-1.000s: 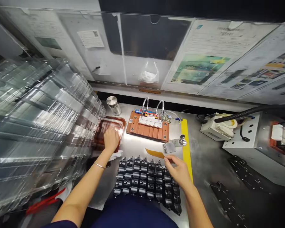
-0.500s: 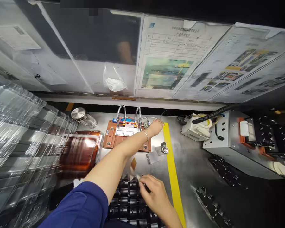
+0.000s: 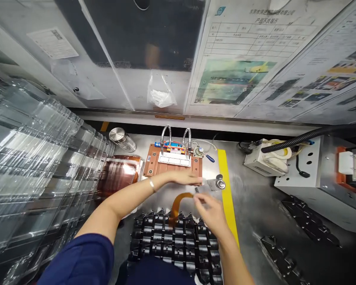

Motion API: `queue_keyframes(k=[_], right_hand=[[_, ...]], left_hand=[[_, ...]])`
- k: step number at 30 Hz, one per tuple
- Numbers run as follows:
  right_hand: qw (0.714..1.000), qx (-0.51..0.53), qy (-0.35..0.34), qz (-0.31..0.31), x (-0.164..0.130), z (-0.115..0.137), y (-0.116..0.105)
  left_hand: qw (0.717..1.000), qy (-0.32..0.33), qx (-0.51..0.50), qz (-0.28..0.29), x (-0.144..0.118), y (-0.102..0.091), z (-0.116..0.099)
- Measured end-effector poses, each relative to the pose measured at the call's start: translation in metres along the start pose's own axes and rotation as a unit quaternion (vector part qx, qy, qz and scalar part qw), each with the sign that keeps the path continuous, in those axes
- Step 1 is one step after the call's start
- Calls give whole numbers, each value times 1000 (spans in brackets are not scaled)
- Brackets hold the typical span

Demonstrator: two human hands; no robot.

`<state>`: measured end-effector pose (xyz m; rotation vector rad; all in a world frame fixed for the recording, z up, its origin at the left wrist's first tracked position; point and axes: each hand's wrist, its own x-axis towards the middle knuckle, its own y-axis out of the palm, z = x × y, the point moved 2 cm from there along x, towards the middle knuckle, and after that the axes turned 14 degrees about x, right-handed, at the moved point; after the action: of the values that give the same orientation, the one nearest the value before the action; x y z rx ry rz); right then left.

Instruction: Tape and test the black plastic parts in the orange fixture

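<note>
At nine o'clock, a tall stack of clear, glossy plastic trays (image 3: 47, 158) leans in towards the desk; judged by that tilt, a knock from the left elbow might bring it sliding over its neighbours. Those are a glass jar with a round steel lid (image 3: 123, 139), nearer the centre, and a translucent red-brown stack (image 3: 118, 174) at eight o'clock.

Near the centre sits a flat, red-brown fixture block (image 3: 154, 162), carrying a white perforated strip (image 3: 174, 160) under two bent metal hoses (image 3: 166, 135). The bare left hand (image 3: 185, 177) lies over the block's near edge, fingers stretched towards three o'clock; whether they grip anything cannot be told. If that wrist lifts carelessly, it could nudge the white strip out of line.

At six o'clock, a thin, curved amber film strip (image 3: 176, 206) hangs above rows of glossy black ribbed parts (image 3: 166, 245). Its loose end dangles low, so it may brush or cling to them, especially if the film is sticky.

Around five o'clock, the right hand (image 3: 212, 211) pinches the film's other end between thumb and finger, apart from the left one; so small a hold could let it twist, crease or slip.
</note>
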<state>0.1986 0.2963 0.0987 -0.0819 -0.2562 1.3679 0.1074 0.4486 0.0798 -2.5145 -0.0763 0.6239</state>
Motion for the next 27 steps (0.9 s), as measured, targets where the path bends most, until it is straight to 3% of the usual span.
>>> queue_keyframes(k=[1,2,3,5,7,8,10,13,17,27], right_hand=[[997,42,37,-50,8,-14,0],[989,88,74,-97,15,-30,1],[975,135,107,-137,22,-46,4],[946,225,163,-169,34,-76,12],[923,296,210,-130,43,-99,22],[916,318,228,-92,46,-106,26],[910,331,250,-17,50,-114,31],[913,309,263,32,53,-118,31],[920,273,279,44,54,-121,28],[937,246,247,30,49,-116,23]], left_hand=[[994,-34,-102,20,-24,4,16],[980,-83,-181,4,-46,7,34],[961,-142,-229,-60,-67,7,55],[893,-289,-223,-265,-102,4,97],[802,-406,-138,-416,-123,1,127],[777,-442,-102,-436,-126,1,136],[794,-458,-83,-391,-118,3,145],[826,-458,-95,-314,-97,9,142],[809,-488,-63,-321,-85,15,134],[807,-481,-59,-338,-86,36,133]])
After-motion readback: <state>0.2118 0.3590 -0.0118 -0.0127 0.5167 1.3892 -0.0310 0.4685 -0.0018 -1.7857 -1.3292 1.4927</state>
